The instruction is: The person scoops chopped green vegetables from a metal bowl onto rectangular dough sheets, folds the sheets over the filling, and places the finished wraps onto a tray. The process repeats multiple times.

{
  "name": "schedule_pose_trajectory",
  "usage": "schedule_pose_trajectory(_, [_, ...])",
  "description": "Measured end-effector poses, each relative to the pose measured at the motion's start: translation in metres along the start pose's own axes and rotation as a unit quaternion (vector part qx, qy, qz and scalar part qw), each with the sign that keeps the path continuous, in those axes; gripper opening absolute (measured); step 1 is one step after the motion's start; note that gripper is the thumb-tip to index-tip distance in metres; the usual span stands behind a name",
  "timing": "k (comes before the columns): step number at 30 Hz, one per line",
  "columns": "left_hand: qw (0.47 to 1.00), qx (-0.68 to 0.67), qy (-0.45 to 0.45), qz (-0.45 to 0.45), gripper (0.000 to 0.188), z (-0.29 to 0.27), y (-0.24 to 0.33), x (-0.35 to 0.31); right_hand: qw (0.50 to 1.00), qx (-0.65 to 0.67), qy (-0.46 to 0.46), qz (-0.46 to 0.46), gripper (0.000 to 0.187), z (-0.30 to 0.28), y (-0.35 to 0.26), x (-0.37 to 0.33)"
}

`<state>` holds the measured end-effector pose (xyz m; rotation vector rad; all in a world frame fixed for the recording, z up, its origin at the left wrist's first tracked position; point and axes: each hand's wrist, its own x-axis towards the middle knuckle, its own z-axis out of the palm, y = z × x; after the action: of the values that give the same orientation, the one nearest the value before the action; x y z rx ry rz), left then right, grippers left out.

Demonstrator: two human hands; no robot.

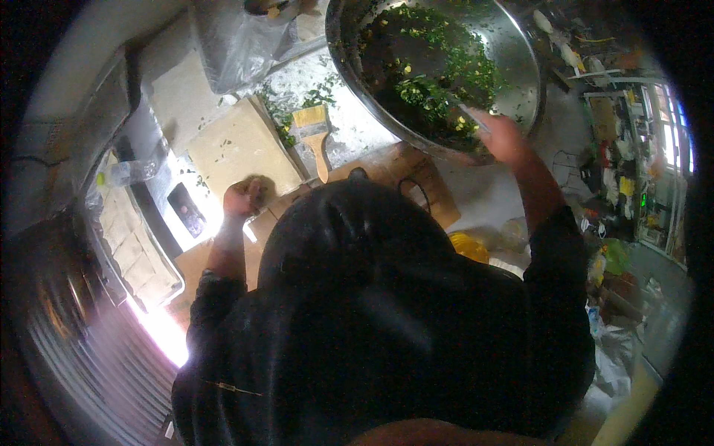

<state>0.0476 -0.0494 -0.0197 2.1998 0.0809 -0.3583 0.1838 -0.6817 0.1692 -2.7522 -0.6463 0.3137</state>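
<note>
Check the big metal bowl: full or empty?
Partly full: chopped greens with yellow bits cover the bowl's bottom; the right hand reaches in.

A crumpled clear plastic bag (238, 41) sits at the counter's far edge; a clear plastic bottle (132, 171) lies to my left beside a small dark screen (187, 210).

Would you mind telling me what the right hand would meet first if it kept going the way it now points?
Most likely the chopped green herbs inside the large round steel bowl: the right hand is at the bowl's near rim, pointing inward. Depth is unclear.
</note>
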Motion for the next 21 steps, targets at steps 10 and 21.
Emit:
schedule_pose_trajectory(10, [0.989,-0.129,-0.006,-0.075,0.042,-0.003,0.016,0.005,0.997,0.000,-0.073,0.007,0.052,0.023,0.001,-0.009])
schedule_pose_trajectory(21, [0.981,-0.096,0.014,-0.168,0.041,-0.011,0.046,0.000,0.811,0.448,-0.273,0.257,0.046,-0.004,0.012,0.006])
